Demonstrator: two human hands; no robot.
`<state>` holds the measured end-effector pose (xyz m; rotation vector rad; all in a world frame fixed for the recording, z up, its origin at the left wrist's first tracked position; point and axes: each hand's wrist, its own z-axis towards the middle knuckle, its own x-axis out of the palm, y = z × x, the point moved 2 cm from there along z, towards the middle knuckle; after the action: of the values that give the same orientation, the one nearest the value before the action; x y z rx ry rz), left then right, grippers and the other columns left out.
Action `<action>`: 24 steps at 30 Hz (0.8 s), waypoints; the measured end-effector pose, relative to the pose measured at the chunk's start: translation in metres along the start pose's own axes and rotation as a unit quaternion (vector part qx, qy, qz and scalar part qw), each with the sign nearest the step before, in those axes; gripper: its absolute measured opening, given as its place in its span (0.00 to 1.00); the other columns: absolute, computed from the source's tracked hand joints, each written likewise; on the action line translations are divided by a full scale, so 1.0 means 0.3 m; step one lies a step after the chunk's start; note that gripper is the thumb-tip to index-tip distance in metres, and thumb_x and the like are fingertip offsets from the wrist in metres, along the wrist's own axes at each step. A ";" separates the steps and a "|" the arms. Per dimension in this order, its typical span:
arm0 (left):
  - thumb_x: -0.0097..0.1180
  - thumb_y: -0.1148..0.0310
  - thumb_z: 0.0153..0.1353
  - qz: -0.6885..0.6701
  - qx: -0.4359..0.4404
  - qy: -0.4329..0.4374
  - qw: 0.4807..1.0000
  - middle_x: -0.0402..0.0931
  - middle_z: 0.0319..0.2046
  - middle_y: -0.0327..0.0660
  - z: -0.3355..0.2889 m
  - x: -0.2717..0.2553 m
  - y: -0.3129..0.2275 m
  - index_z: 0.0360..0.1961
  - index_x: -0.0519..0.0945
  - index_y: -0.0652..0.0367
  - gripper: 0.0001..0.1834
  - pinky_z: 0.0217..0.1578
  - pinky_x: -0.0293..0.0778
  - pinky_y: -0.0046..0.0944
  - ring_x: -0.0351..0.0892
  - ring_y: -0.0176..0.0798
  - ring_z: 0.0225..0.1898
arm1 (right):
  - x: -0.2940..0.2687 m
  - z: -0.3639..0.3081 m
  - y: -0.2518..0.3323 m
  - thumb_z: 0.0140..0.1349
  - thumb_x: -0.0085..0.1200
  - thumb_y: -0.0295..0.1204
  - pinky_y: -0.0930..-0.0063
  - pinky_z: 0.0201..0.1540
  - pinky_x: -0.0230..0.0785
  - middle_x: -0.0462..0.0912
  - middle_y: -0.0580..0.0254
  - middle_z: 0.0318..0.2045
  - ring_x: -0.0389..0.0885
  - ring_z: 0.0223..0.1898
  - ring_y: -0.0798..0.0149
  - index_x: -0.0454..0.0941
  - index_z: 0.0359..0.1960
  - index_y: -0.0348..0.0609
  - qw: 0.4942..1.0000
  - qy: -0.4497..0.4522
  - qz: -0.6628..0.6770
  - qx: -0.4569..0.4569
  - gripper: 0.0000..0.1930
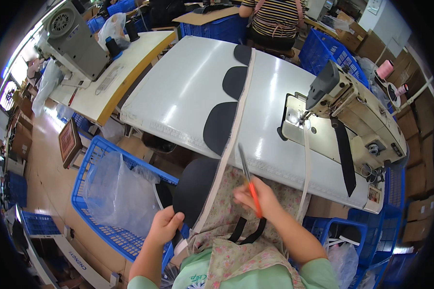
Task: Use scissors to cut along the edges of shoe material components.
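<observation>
My left hand (165, 225) pinches the lower edge of a black half-round fabric piece (195, 185) between thumb and fingers. That piece is joined along one side to a long pale tape (235, 132). Several more black half-round pieces, such as one black flap (219, 126), hang along the same tape, lying across the white table (178, 86) toward its far edge. In my right hand (265, 195) is a pair of scissors (244, 161) with orange handles. Its blades point away from me, beside the tape and apart from it. A flowered apron (234, 192) covers my lap.
An industrial sewing machine (361, 113) stands on the table's right, with a black strip (343, 159) hanging in front. At left a blue basket (94, 144) holds clear plastic bags. Another machine (74, 43) is at far left. A person in a striped top (275, 19) sits beyond the table.
</observation>
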<state>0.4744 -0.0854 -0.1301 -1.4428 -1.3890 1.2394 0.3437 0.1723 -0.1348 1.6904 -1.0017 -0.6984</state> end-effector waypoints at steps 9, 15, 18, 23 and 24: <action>0.53 0.63 0.64 0.128 -0.045 -0.055 0.989 0.73 0.18 0.36 -0.065 -0.054 0.075 0.23 0.76 0.64 0.17 0.24 0.66 0.32 0.70 0.28 0.21 | 0.228 0.169 -0.015 0.55 0.63 0.32 0.78 0.25 0.67 0.70 0.66 0.26 0.73 0.26 0.72 0.64 0.33 0.42 0.979 -0.084 0.165 -0.085 0.17; 0.54 0.67 0.60 0.200 0.040 -0.259 0.944 0.78 0.24 0.45 0.068 -0.088 -0.063 0.23 0.79 0.67 0.14 0.31 0.71 0.38 0.77 0.40 0.27 | 0.319 0.062 -0.054 0.55 0.63 0.31 0.78 0.25 0.63 0.70 0.67 0.20 0.67 0.21 0.74 0.67 0.30 0.42 0.980 -0.117 -0.009 -0.158 0.15; 0.55 0.67 0.61 0.167 0.176 -0.261 0.934 0.76 0.25 0.47 0.160 0.050 -0.060 0.21 0.76 0.67 0.15 0.31 0.69 0.40 0.76 0.44 0.28 | 0.367 0.012 -0.100 0.56 0.62 0.29 0.76 0.26 0.64 0.72 0.67 0.21 0.70 0.22 0.72 0.68 0.31 0.42 0.987 -0.085 -0.017 -0.137 0.12; 0.57 0.58 0.61 0.177 0.022 -0.293 0.939 0.64 0.13 0.51 0.145 0.108 0.027 0.15 0.69 0.64 0.24 0.19 0.60 0.44 0.61 0.47 0.15 | 0.374 -0.033 -0.196 0.57 0.60 0.26 0.77 0.28 0.64 0.73 0.67 0.25 0.72 0.25 0.73 0.68 0.33 0.42 0.983 -0.046 0.101 -0.144 0.10; 0.58 0.57 0.61 0.184 0.035 -0.304 0.934 0.64 0.13 0.51 0.152 0.117 0.035 0.15 0.69 0.64 0.24 0.18 0.60 0.45 0.61 0.49 0.14 | 0.365 -0.039 -0.198 0.57 0.59 0.25 0.78 0.28 0.64 0.73 0.68 0.26 0.71 0.25 0.73 0.68 0.33 0.42 0.977 -0.033 0.171 -0.119 0.10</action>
<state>0.4306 -0.0563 -0.1556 -1.3641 -1.4718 2.0875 0.4241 0.0908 -0.1858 1.2550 -1.1721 -0.6207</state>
